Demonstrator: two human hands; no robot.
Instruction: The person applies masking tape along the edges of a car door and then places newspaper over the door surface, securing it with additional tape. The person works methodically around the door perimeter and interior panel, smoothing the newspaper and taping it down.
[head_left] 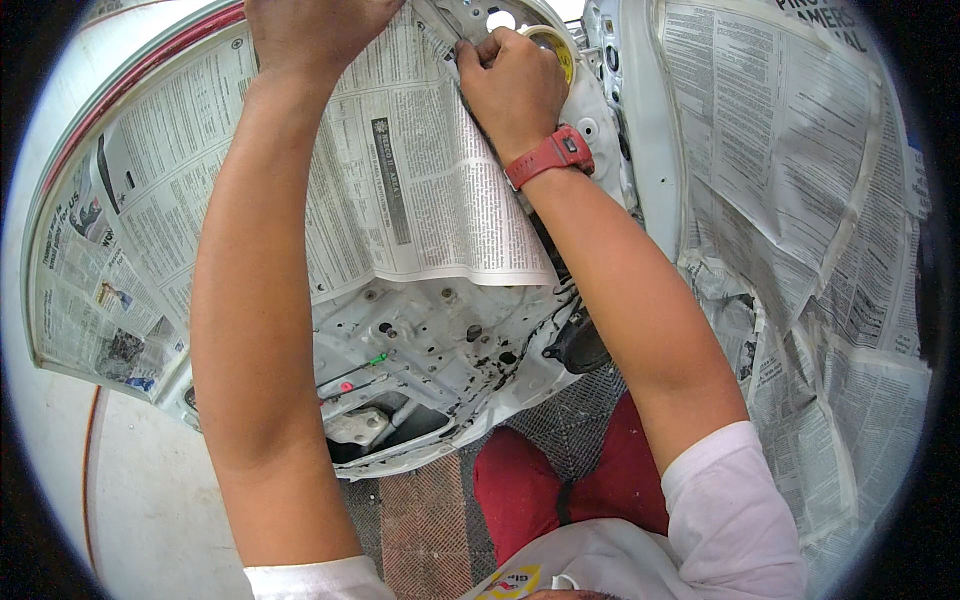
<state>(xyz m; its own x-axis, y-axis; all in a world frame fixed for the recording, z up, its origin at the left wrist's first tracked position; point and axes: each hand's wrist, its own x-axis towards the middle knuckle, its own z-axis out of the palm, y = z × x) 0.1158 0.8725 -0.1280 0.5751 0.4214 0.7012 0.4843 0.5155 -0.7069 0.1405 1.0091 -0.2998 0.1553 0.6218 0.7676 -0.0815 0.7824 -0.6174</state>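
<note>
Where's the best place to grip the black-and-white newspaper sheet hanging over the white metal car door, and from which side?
Probably pinch the newspaper sheet near its lower right corner, coming from below: that edge looks loose and wavy over the car door, while the right hand is by its upper right edge.

Patterned brown-and-grey flooring (425, 520) shows below; 1 thin orange cord (90, 470) runs along a pale surface (150, 480) at left.

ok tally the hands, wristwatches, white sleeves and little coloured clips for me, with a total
Left hand, right hand: 2
Red wristwatch: 1
Left sleeve, right sleeve: 2
Green clip, pink clip: 2
Total: 7
</note>
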